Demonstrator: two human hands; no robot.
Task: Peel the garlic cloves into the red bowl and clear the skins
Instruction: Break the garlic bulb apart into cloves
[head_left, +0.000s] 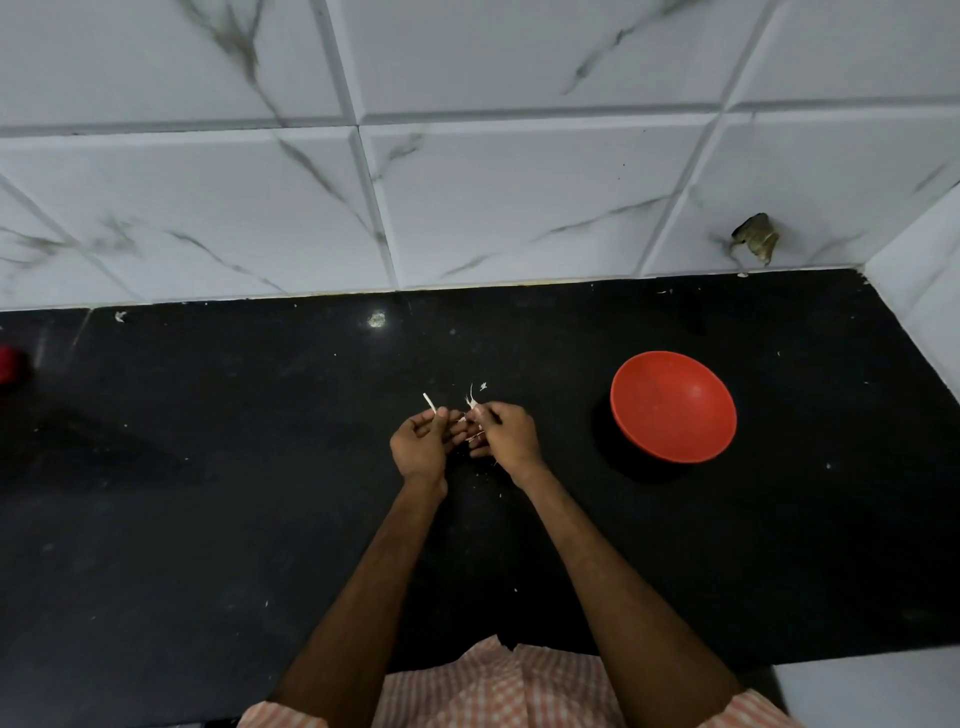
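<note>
Fingers (488, 413) of the left hand (418, 444) and right hand (506, 434) curl tight, pinching a garlic clove (470, 417) over the black counter (208, 467), left of the red bowl (673, 410). Light and slippery once bared, it likely peels best from the tip; papery skins (483, 386) lie beside.

We see a glossy black stone table (208, 493). The red bowl (673, 410) looks smooth, matt plastic. Wall tiles (519, 197) shine, marble-veined.
</note>
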